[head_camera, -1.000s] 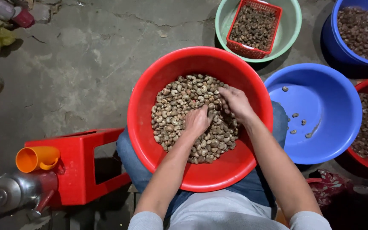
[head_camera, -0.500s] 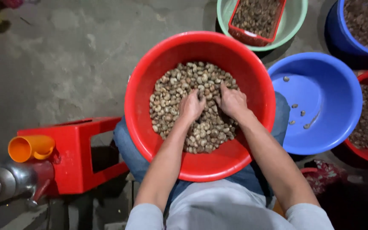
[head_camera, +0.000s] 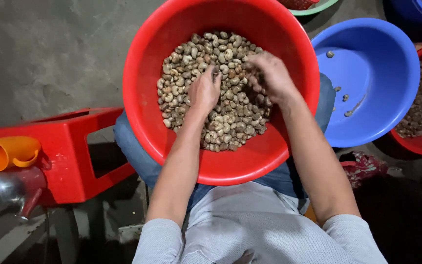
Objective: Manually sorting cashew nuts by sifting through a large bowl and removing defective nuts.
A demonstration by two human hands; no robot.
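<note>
Presently: red basin (head_camera: pixel 145 73) on person's lap, heaped with pale brown nuts (head_camera: pixel 221 122). Both hands in heap, near basin centre. Left hand (head_camera: pixel 204 90) palm down, fingers curled into nuts, no definite grasp seen. Right hand (head_camera: pixel 268 74) clenched loosely around several nuts, slightly farther from body. Nuts directly beneath both hands. Blue basin (head_camera: pixel 391 112), nearly bare, just right of red one, nearer right hand.

two red basins (head_camera: pixel 172 29), one blue basin (head_camera: pixel 391 63)
</note>
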